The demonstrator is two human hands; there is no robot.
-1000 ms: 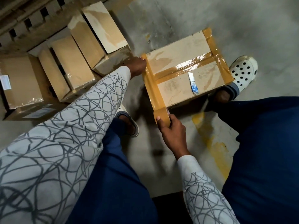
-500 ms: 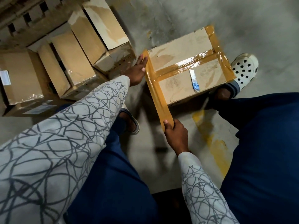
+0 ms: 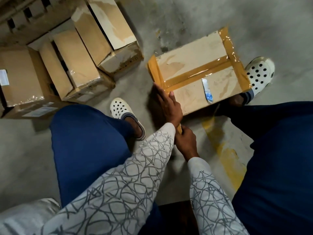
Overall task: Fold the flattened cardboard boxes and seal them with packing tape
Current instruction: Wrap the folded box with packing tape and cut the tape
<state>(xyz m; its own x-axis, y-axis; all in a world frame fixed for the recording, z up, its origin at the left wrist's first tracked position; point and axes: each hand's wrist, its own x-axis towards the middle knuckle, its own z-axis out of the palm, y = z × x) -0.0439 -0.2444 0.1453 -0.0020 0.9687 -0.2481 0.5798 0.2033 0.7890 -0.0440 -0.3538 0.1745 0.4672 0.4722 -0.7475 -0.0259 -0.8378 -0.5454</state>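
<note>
left hand [image 3: 166,106] flat, fingers together, pressing brown tape [image 3: 156,72] on box [image 3: 199,72] edge at 9 o'clock; right hand [image 3: 185,141] fisted on tape tail (roll hidden); box on floor [image 3: 220,17], top seams taped.

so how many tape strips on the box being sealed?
3: one along the far edge, one down the centre seam, one on the near edge. The sides are hidden.

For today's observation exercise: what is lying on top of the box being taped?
On the box lie brown tape strips along the centre seam and both end edges, a small white-blue scrap, and the left hand pressing the near edge. The hand covers that tape's lower stretch.
</note>
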